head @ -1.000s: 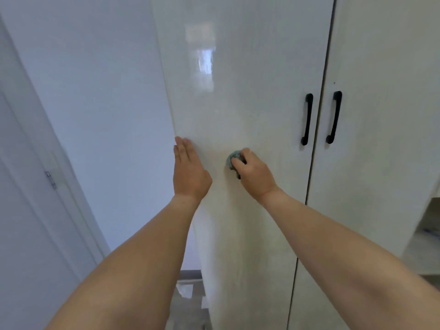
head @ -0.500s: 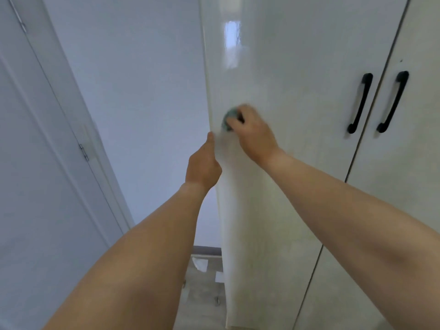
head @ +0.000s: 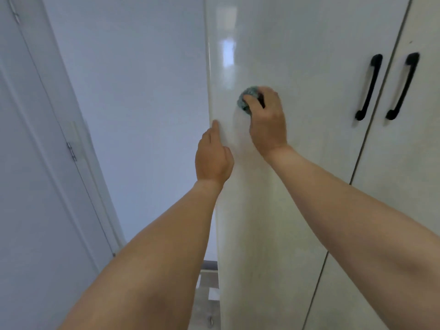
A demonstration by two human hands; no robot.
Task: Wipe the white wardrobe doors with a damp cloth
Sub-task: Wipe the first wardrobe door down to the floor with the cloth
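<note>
The right hand (head: 267,125) presses a small bunched grey-green cloth (head: 247,98) against the left wardrobe door (head: 297,67). The fingers (head: 256,102) are curled over the cloth, so it sits under the fingertips and shows only beyond them, toward the upper left of the hand. The thumb side is hidden, so I cannot tell how it holds the cloth from below. Just below the fingers a faint, hazy patch lies on the glossy door surface.

The left hand (head: 213,158) is at the outer left edge of the same door, lower than the right hand and just beside it. The back of this hand faces the camera. One finger points up along the edge; the other fingers go around the edge and are hidden, so I cannot tell surely if they clasp it.

To the right of the right-hand fingers, well apart, two black handles stand upright, one (head: 369,86) on the left door and one (head: 402,85) on the right wardrobe door (head: 423,163), with the dark gap between the doors running between them. To the left of the left hand there is a plain white wall (head: 133,91).
</note>
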